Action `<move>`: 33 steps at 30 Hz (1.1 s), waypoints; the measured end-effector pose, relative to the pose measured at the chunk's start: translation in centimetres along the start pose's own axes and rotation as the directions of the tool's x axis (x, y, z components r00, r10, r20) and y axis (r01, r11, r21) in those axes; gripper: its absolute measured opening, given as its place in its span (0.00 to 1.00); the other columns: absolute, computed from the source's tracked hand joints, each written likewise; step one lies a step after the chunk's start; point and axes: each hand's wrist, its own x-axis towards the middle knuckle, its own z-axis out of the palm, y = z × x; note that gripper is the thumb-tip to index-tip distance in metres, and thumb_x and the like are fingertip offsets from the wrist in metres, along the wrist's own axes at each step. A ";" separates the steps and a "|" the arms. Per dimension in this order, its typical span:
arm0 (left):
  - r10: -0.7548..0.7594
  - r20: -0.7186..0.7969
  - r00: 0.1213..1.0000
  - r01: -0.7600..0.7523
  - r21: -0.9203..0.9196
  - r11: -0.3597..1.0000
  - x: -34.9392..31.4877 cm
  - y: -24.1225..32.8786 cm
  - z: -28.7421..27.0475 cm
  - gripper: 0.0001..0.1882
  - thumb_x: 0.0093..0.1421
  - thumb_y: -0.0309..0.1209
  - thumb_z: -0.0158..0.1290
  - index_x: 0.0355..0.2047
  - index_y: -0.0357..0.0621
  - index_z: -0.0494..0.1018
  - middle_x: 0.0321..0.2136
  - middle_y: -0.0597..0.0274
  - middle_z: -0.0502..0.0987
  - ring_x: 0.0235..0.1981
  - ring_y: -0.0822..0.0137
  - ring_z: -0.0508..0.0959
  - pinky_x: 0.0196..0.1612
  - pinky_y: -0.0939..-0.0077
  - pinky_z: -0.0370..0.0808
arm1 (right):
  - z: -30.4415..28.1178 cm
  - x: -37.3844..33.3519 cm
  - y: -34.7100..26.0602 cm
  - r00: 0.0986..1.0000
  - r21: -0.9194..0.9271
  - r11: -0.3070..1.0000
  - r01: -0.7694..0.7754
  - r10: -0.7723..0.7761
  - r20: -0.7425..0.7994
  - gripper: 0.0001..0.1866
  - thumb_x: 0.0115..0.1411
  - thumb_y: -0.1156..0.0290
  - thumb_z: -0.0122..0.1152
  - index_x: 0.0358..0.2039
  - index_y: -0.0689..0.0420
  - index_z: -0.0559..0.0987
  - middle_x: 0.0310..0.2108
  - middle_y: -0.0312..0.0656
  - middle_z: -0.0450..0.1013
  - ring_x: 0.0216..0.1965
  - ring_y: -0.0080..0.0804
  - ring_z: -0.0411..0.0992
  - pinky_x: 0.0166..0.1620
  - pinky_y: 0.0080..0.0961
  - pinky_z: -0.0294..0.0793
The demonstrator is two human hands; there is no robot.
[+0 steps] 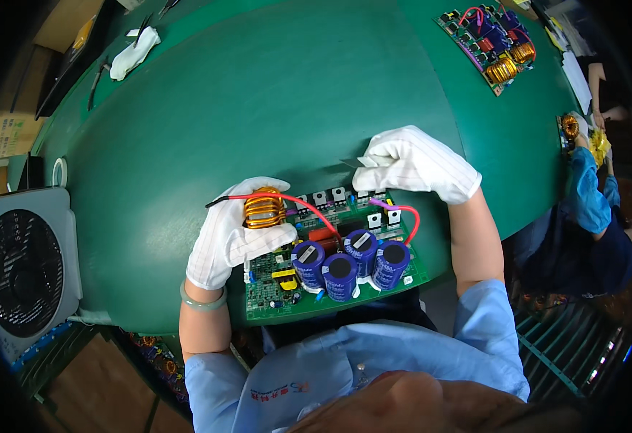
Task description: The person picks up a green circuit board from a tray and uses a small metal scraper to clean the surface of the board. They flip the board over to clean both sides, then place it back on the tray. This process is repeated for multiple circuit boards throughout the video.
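Where the green table (186, 123) meets our lap, the circuit board (264, 297) lies at the near edge, squarely before our chest. We judge it stiff but fragile, and fairly heavy on the side where four purple capacitors (340, 280) crowd together. Its bare edges look the safest hold; the red wire (287, 198) would flex and make a poor handle. Our gloved left hand (228, 234) is closed around the copper-wound coil (264, 211), thumb below and fingers above (whether the coil is fixed down we cannot tell). Our gloved right hand (408, 167) pinches a thin flat piece (350, 163) above the board's far edge, and the smooth cloth might slip on it.

Farther out, a second board (498, 88) rests at upper right, near a co-worker's sleeve (587, 184). As for containers, we see a cardboard box (12, 133) at far left, its contents hidden. Below the table, more boards (158, 361) lie at lower left, but what holds them is unclear.
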 end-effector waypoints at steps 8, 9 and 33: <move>0.000 -0.009 1.000 -0.001 -0.039 0.999 0.2 0.2 0.0 0.36 0.45 0.45 0.70 0.50 0.37 0.74 0.34 0.60 0.78 0.36 0.70 0.78 0.43 0.74 0.75 | 1.2 -0.2 1.8 0.993 -0.010 0.996 0.090 -0.091 -0.069 0.29 0.55 0.63 0.71 0.18 0.61 0.58 0.18 0.44 0.58 0.21 0.34 0.69 0.25 0.33 0.61; 0.016 -0.019 1.000 -0.017 -0.050 0.999 0.1 -0.1 0.1 0.35 0.45 0.45 0.71 0.49 0.38 0.75 0.34 0.59 0.79 0.35 0.69 0.78 0.43 0.72 0.76 | 1.2 -0.1 1.7 0.995 -0.034 0.997 0.072 -0.074 -0.066 0.28 0.55 0.64 0.71 0.18 0.61 0.58 0.18 0.45 0.59 0.22 0.35 0.70 0.25 0.34 0.61; 0.302 0.042 0.952 -0.299 0.314 0.901 -0.6 -1.1 0.1 0.38 0.41 0.47 0.72 0.48 0.38 0.74 0.38 0.57 0.79 0.39 0.62 0.79 0.46 0.69 0.76 | 0.8 0.1 1.7 0.976 0.042 0.999 0.012 -0.002 -0.220 0.18 0.62 0.57 0.67 0.28 0.61 0.79 0.21 0.39 0.73 0.24 0.21 0.67 0.30 0.24 0.69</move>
